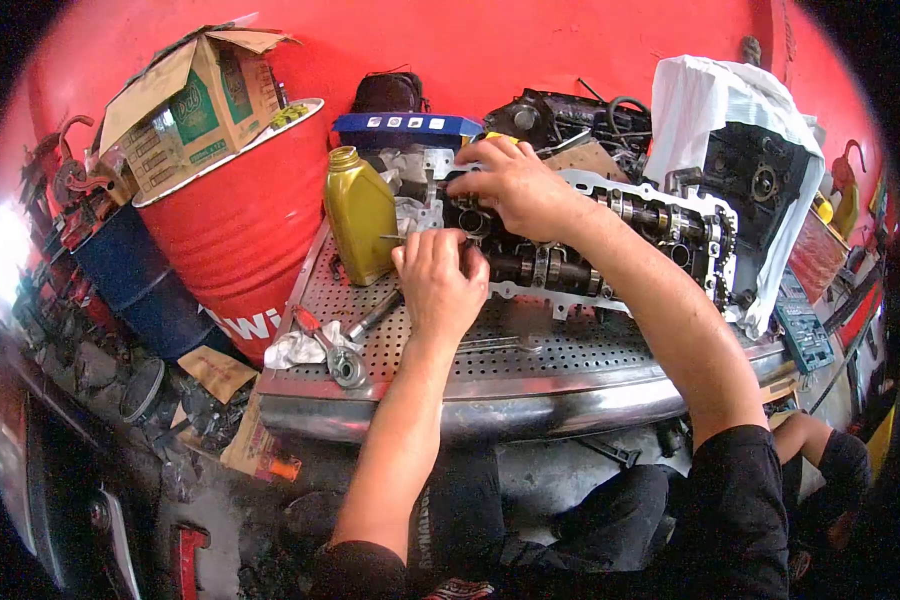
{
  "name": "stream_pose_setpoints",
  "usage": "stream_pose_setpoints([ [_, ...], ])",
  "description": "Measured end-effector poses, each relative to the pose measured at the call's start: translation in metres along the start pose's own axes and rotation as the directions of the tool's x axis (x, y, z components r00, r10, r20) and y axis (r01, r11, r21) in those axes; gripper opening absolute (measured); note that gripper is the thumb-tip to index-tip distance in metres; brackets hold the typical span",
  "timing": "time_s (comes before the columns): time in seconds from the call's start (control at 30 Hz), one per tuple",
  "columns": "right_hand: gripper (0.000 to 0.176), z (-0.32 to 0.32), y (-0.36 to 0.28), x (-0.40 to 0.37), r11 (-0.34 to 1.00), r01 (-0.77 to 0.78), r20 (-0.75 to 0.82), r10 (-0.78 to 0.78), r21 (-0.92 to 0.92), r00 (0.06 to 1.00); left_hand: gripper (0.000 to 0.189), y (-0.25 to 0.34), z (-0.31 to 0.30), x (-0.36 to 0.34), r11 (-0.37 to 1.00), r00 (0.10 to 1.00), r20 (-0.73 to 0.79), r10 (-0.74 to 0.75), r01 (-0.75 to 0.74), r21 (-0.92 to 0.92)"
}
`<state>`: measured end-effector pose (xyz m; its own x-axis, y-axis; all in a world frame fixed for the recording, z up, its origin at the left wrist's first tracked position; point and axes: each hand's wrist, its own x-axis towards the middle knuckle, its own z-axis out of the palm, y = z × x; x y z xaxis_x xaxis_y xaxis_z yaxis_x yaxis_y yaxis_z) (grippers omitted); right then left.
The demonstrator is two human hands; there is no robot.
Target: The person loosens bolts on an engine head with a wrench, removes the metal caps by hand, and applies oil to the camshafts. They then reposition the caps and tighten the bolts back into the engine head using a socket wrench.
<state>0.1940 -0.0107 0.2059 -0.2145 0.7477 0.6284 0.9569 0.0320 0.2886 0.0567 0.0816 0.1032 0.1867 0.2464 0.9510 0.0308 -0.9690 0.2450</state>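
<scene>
An engine cylinder head (570, 265) with camshafts and a timing chain lies on a perforated metal bench top (420, 350). At its near left corner is my left hand (438, 275), fingers bent and close together, with a thin metal rod end (391, 237) sticking out beside them. My right hand (520, 190) reaches over the head's far left end, its fingers curled down around a dark part; what its fingertips grip is hidden. Just left of both hands stands a gold oil bottle (358, 215), upright and without a cap.
A ratchet wrench (344, 362) and a white rag (298, 349) lie at the bench's front left. A red drum (245, 220) carries a cardboard box (195, 115). At the right, white plastic (690, 90) drapes an engine block (755, 185). Another person's arm (802, 438) shows lower right.
</scene>
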Motion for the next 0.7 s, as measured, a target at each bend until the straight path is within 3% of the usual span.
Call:
stream_pose_setpoints([
  [0.1,0.030,-0.003,-0.003,0.000,0.997,-0.069,0.070,0.070,-0.022,0.995,0.021,-0.009,0.008,-0.001,0.998,0.999,0.003,0.050,-0.050,0.040],
  [0.2,0.029,-0.010,-0.008,0.004,0.995,-0.065,0.155,0.075,-0.070,0.985,0.022,-0.003,0.004,-0.003,1.000,0.998,0.058,0.006,-0.006,0.001],
  [0.3,0.024,-0.009,-0.003,0.001,0.998,-0.022,0.153,0.030,-0.050,0.988,0.022,-0.005,0.005,-0.004,1.000,0.997,0.081,0.010,-0.012,0.025],
  [0.43,0.016,-0.003,-0.004,0.000,0.996,-0.074,-0.006,0.074,0.040,0.997,0.018,-0.009,0.007,-0.001,0.996,0.998,-0.007,0.069,-0.068,0.057],
  [0.5,0.017,-0.003,-0.002,0.001,0.996,-0.084,0.046,0.083,0.010,0.995,0.018,0.000,0.002,0.001,1.000,1.000,-0.008,0.021,-0.021,-0.008],
  [0.7,0.018,-0.009,-0.003,0.000,0.999,0.005,0.110,0.000,-0.046,0.994,0.019,-0.012,0.010,-0.005,0.997,0.999,0.000,0.052,-0.052,0.059],
])
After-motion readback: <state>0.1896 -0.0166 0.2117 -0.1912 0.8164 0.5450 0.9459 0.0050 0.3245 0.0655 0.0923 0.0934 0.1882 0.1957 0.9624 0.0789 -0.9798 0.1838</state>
